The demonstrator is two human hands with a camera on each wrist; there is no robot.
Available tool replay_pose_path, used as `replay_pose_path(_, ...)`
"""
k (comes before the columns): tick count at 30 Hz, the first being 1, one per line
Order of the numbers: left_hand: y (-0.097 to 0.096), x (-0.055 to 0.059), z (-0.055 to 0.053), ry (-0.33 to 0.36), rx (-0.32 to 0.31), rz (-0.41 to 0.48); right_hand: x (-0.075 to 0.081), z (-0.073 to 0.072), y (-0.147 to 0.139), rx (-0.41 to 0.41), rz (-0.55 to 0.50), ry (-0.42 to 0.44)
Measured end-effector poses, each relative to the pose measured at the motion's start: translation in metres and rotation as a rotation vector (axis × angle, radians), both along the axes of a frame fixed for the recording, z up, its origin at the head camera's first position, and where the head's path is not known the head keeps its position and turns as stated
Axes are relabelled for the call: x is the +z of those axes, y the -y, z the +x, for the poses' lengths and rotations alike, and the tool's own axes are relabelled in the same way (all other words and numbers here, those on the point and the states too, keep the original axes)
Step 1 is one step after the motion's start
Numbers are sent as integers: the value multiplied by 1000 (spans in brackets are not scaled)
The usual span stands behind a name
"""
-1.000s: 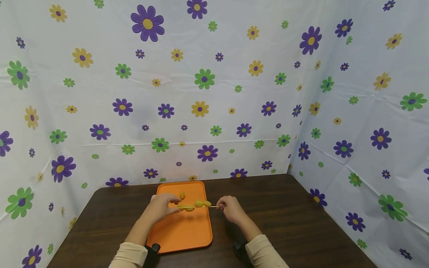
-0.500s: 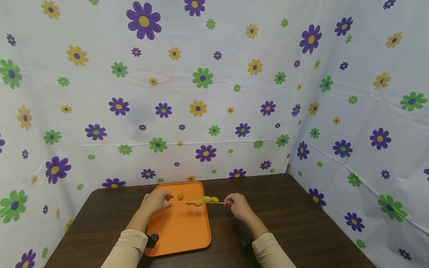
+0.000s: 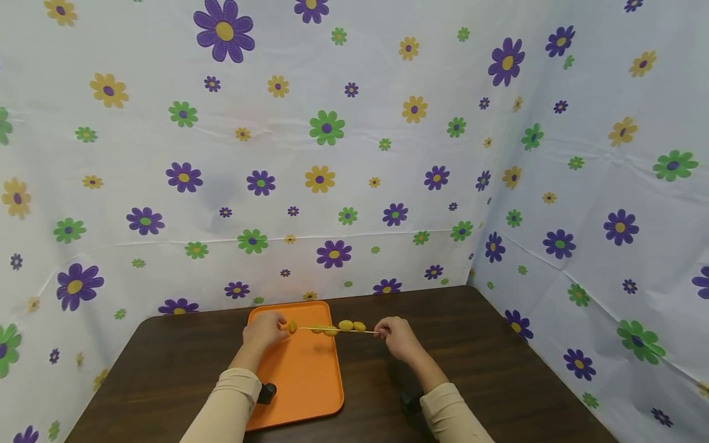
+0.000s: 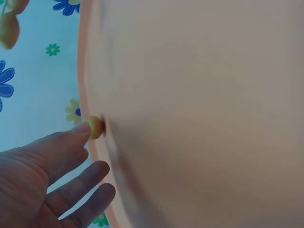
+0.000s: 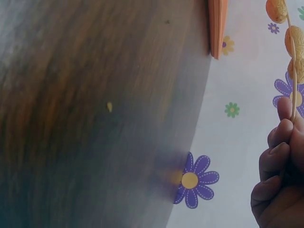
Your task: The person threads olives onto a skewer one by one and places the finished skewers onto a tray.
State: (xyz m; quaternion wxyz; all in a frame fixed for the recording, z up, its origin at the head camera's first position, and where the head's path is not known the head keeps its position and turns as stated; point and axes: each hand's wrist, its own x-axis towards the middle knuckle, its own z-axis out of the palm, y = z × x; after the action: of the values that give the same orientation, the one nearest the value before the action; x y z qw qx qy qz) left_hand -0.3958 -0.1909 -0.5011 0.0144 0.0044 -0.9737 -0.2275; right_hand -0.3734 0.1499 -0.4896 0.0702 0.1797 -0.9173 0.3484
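My right hand (image 3: 400,337) pinches one end of a thin wooden skewer (image 3: 368,332), held level above the table and the tray's right side. Several small yellow oval food pieces with wrinkled skin (image 3: 346,325) are threaded along it; a few show close up in the right wrist view (image 5: 295,42). My left hand (image 3: 264,330) is over the upper left of the orange tray (image 3: 301,394), thumb and a finger at a loose yellow oval piece (image 3: 292,327). In the left wrist view, the left thumb tip presses against that piece (image 4: 96,127), while other fingers are spread apart.
The tray stands on a dark wooden table (image 3: 443,363). A small yellow crumb (image 5: 109,107) lies on the wood. A white flowered cloth (image 3: 354,141) hangs behind the table and along its right side.
My left hand has left the skewer's free end and come to the loose yellow piece. The right hand has carried the loaded skewer rightward and slightly up. The view has shifted a little.
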Motion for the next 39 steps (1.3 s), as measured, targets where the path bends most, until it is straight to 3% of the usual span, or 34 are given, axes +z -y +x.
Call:
replay_pose_path(7, -15, -2, -3, -26, 106, -18, 0, 1, -4, -21, -26, 36)
replay_pose_path(17, -22, -5, -5, -23, 141, -44, -1, 0, -10, -4, -25, 20)
replay_pose_path(26, -26, -6, -10, -15, 144, -26, 1, -1, -12, -24, -32, 31)
replay_pose_path(39, -8, 2, 4, -66, 45, 38, -4, 2, -10, -21, -20, 46)
